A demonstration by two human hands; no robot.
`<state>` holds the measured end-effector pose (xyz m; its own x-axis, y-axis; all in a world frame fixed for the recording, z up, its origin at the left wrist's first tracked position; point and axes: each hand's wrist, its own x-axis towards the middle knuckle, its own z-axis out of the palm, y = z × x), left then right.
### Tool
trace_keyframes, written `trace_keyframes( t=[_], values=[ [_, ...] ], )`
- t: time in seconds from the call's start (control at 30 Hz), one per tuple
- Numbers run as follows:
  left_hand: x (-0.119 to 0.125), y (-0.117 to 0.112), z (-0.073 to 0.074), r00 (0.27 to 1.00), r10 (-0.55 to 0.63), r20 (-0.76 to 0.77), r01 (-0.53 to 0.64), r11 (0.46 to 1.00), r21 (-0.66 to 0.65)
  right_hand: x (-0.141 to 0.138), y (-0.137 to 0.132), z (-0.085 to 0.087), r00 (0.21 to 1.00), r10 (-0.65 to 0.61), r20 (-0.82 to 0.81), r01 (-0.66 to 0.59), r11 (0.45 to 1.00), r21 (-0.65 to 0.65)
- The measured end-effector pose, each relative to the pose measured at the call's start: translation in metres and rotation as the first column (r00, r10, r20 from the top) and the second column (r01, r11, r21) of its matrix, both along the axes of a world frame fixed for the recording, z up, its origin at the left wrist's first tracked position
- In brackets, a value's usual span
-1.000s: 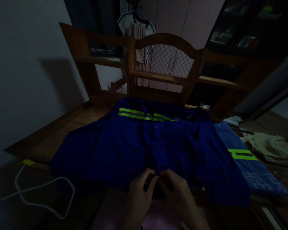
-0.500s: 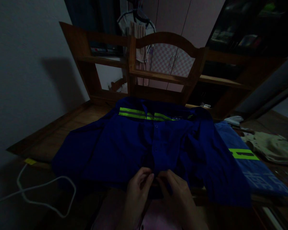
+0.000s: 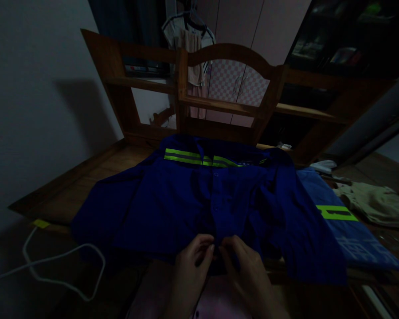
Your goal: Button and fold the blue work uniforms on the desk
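A dark blue work shirt [image 3: 173, 204] with neon yellow-green reflective stripes [image 3: 199, 158] lies spread flat on a wooden surface, collar away from me. My left hand [image 3: 191, 266] and my right hand [image 3: 246, 270] meet at the shirt's near hem, at the bottom of the button placket. The fingers of both hands are curled and pinch the fabric there, fingertips almost touching each other. The light is dim and what sits between the fingertips is hard to make out.
A second blue garment with a neon stripe [image 3: 339, 221] lies to the right, beside a beige cloth [image 3: 375, 204]. A white cable [image 3: 53, 261] loops at the left. A wooden headboard-like frame [image 3: 226, 88] stands behind, with clothes on a hanger [image 3: 189, 44].
Both hands stay at the hem, shifting slightly; the fingers have closed a little tighter together on the fabric. The shirt has not moved.
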<state>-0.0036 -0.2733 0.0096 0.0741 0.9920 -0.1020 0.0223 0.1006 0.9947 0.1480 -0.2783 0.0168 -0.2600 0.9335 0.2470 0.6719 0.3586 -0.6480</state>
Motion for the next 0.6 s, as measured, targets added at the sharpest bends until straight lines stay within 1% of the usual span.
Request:
trace_keyframes(
  t=[0.07,0.2,0.37,0.6],
  values=[
    [0.000,-0.001,0.000,0.998,-0.013,-0.062,0.014,1.000,0.020,0.001,-0.001,0.000,1.000,0.015,0.015,-0.015,1.000,-0.012],
    [-0.001,-0.004,0.001,0.983,0.000,-0.184,0.013,0.998,0.067,0.002,-0.002,0.002,0.998,0.046,0.031,-0.045,0.998,-0.044],
    [-0.002,-0.004,0.008,0.979,-0.023,-0.204,0.038,0.997,0.069,0.002,-0.002,0.007,0.996,0.083,-0.028,-0.084,0.995,-0.054],
    [-0.003,-0.001,0.013,0.974,-0.043,-0.222,0.064,0.994,0.089,0.002,-0.002,0.008,0.996,0.073,-0.046,-0.076,0.995,-0.068]
  ],
)
